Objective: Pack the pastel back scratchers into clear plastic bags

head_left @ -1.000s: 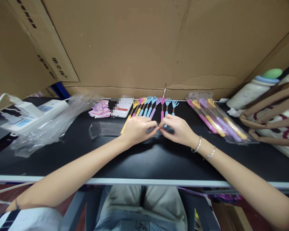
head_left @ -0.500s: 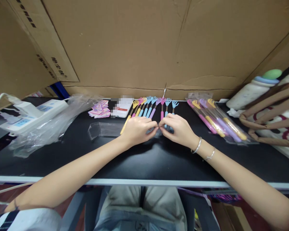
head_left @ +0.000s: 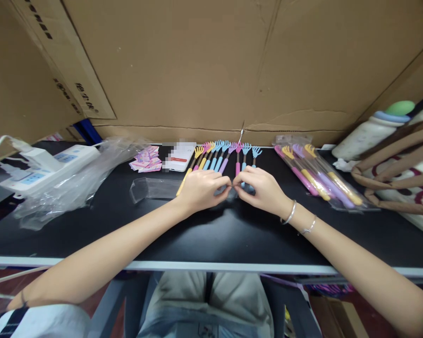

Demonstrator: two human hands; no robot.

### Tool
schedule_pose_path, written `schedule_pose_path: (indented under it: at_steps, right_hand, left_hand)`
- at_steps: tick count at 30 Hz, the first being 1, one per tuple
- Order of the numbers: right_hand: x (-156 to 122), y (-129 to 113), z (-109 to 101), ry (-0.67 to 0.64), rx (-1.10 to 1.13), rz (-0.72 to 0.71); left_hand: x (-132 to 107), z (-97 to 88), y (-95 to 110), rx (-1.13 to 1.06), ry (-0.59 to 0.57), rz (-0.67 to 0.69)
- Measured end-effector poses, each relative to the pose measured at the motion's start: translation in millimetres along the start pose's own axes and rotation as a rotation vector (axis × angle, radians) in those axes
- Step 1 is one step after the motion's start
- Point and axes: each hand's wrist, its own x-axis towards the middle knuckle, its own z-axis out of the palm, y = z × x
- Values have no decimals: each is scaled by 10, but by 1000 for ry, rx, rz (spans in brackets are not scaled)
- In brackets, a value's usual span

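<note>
Several small back scratchers [head_left: 221, 157] with yellow, pink, blue and purple handles and hand-shaped heads lie in a row on the black table [head_left: 211, 234]. My left hand [head_left: 200, 190] and my right hand [head_left: 262, 188] rest over their handle ends, fingertips pinched together and nearly touching each other in the middle. Both pinch something thin and clear that I cannot make out. Two bracelets ring my right wrist. A clear plastic sleeve [head_left: 151, 188] lies just left of my left hand.
Bagged scratchers [head_left: 317, 176] lie at the right. A bottle [head_left: 370, 129] and a patterned bag [head_left: 402, 178] sit far right. Pink cards [head_left: 146, 159], a white box [head_left: 179, 157], loose plastic film [head_left: 74, 183] and power strips [head_left: 38, 166] lie left. Cardboard [head_left: 211, 65] walls the back.
</note>
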Motion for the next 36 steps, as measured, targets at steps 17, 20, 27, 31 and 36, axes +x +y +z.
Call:
schedule_pose_path:
  at_steps: [17,20,27,31,36]
  right_hand:
    - [-17,36,0,-40,12,43]
    - [-22,57,0,-55,45,52]
    - [-16,89,-22,-77,146,65]
    - [-9,128,-93,-108,202,116]
    - [4,187,-271,-153,299,226]
  left_hand:
    - [-2,2,1,-24,18,32]
    - [-3,4,-16,-30,13,17]
    - [22,-39,-33,-42,2,-8]
    - [50,-64,-45,-52,-6,-12]
    - [96,-119,-137,-66,-88,-90]
